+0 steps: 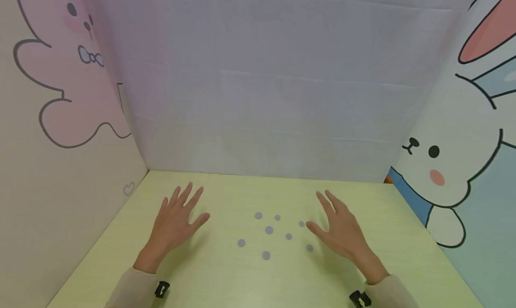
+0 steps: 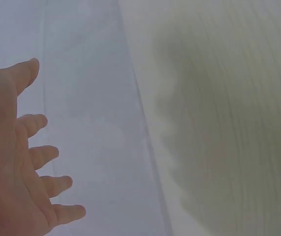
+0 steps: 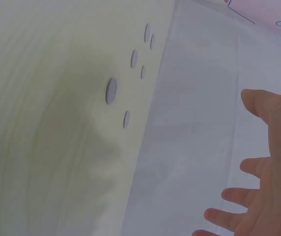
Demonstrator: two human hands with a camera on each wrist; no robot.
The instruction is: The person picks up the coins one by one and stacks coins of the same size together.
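Note:
Several round grey discs [image 1: 269,230] lie spread over the middle of the pale table; some of these discs [image 3: 111,91] also show in the right wrist view. The left hand [image 1: 173,223] is held over the table left of them, fingers spread and holding nothing; in the left wrist view that hand [image 2: 17,162] has its fingers apart. On the other side, the right hand [image 1: 342,229] hovers with spread fingers, its thumb nearest the small discs at the right. The right wrist view shows the same hand [image 3: 263,182] empty.
A white cloth wall [image 1: 262,97] stands behind the table [image 1: 217,281]. The left side panel [image 1: 24,209] bears a pink cartoon figure, and the right side panel [image 1: 492,263] a white rabbit. Black devices sit at both wrists.

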